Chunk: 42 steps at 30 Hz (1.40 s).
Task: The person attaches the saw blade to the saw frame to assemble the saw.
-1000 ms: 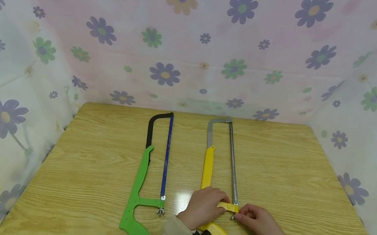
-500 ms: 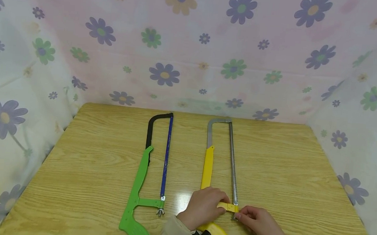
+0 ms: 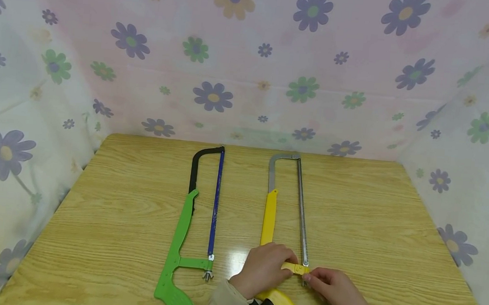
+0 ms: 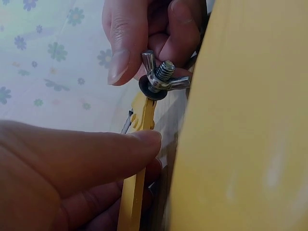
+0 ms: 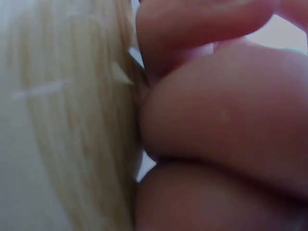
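Note:
A yellow hacksaw (image 3: pixel 269 216) with a grey front frame lies on the wooden table, its grey blade (image 3: pixel 302 210) fitted on the right side. My left hand (image 3: pixel 264 268) pinches the saw's yellow crossbar between thumb and fingers, as the left wrist view also shows. At the bar's end sits a metal wing nut (image 4: pixel 161 83) on a threaded bolt, with a dark washer under it. My right hand (image 3: pixel 337 288) has its thumb and curled fingers around this wing nut, thumb beside one wing. In the right wrist view, fingers (image 5: pixel 221 106) fill the frame and hide the nut.
A green hacksaw (image 3: pixel 181 229) with a blue blade (image 3: pixel 216 203) lies parallel on the left, its own wing nut (image 3: pixel 208 275) at the near end. Flowered cloth (image 3: pixel 250 76) stands along the back and both sides of the wooden table (image 3: pixel 361 205).
My right thumb and fingers shift slightly at the wing nut, and the nut's wings show at a changed angle. The left hand and both hacksaws stay in place.

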### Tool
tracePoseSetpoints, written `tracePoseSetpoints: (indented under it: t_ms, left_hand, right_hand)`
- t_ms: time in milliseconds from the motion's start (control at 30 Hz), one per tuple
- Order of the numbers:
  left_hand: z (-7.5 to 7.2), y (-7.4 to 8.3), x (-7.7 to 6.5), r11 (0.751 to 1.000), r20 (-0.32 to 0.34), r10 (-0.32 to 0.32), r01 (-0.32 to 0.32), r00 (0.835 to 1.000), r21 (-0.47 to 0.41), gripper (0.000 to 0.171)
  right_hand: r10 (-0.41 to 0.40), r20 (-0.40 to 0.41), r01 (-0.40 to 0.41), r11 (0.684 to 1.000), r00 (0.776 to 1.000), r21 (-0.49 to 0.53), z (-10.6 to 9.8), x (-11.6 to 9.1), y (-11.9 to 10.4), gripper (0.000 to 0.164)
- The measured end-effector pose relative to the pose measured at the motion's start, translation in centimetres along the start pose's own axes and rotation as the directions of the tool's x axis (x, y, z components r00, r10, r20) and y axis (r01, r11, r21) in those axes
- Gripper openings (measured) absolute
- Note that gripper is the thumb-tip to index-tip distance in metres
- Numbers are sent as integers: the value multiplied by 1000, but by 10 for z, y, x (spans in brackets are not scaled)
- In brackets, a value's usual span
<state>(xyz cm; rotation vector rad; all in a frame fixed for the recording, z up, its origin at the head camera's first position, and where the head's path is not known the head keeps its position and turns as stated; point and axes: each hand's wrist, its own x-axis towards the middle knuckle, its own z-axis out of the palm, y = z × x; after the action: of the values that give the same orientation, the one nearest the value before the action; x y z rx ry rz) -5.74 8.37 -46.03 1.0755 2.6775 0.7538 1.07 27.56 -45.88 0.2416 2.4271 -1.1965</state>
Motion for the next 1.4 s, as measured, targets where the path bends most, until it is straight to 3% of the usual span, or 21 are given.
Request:
tracePoseSetpoints:
  t_ms: [600,933,1400]
  left_hand:
    - [-1,0,0,1000,-12,16,-16,1000,3,19]
    - [-1,0,0,1000,-2,10,-10,1000,9,19]
    - [1,-1,1,1000,6,2,-2,1000,9,19]
  right_hand:
    - [-23,10,23,1000,1000,-1,0,3,4,32]
    - [-9,-36,9,1000,999,-4,1,2,3,32]
    - [32,-31,-31,999,999,35,0,1,1,35]
